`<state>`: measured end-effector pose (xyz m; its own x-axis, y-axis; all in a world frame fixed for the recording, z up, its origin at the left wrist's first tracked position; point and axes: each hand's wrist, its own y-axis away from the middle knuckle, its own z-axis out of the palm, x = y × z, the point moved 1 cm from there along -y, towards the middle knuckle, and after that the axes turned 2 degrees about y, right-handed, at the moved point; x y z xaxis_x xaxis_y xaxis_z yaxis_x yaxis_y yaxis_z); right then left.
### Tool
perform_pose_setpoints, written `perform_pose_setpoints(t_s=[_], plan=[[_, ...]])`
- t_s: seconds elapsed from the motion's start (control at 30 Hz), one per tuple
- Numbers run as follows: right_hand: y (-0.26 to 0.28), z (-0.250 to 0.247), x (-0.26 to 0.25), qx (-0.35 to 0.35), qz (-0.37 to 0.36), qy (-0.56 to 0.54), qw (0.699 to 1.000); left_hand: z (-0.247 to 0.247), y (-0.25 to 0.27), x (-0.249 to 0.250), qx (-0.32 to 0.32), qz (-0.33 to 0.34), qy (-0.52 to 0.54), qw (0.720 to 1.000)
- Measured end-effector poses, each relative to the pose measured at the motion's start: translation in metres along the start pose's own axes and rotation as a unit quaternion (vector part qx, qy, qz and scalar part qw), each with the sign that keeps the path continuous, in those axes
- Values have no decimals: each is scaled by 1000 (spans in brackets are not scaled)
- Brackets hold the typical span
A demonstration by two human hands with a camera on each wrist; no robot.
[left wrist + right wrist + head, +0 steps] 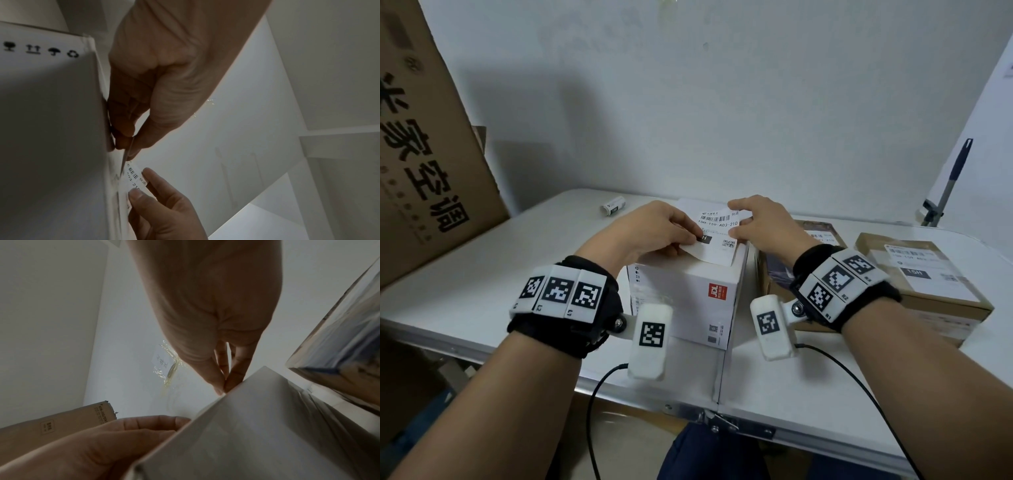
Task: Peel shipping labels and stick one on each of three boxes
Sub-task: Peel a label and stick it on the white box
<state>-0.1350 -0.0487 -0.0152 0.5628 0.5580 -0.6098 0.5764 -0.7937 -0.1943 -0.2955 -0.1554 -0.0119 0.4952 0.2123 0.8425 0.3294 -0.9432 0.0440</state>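
Shipping label (717,228) was pinched at both edges, left hand (650,229) and right hand (763,222) gripping it over white box (688,294); final sticking judged in hand; flat lowering and pressing needed next.

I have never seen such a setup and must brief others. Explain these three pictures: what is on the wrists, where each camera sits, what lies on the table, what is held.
No machine: a person works with bare hands. The black wrist bands with chequered squares carry small cameras. The wide picture comes from a camera on the head, looking down; the other two look along the left hand and the right hand from the wrists. On the white table stand a white box and, to its right, a middle brown box and an end brown box, each labelled. Both hands pinch a label over the white box's top; whether it is stuck yet, I cannot tell.
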Motion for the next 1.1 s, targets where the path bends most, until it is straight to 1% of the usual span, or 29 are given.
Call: perform_pose_setpoints(t_s=[0.2, 0.4, 0.73, 0.93, 1.1], plan=[[0, -5, -1, 1, 2, 13, 1000, 2, 2, 1, -6, 3, 14, 1000], [-1, -3, 0, -6, 4, 28, 1000, 3, 0, 1, -15, -1, 1, 1000], [0, -5, -9, -37, -4, 128, 991, 0, -2, 8, -44, 3, -53, 998], [3, -5, -3, -23, 20, 73, 997, 1, -3, 10, -42, 1, -66, 997], [3, -7, 0, -24, 23, 76, 997, 2, -3, 10, -45, 0, -68, 997]])
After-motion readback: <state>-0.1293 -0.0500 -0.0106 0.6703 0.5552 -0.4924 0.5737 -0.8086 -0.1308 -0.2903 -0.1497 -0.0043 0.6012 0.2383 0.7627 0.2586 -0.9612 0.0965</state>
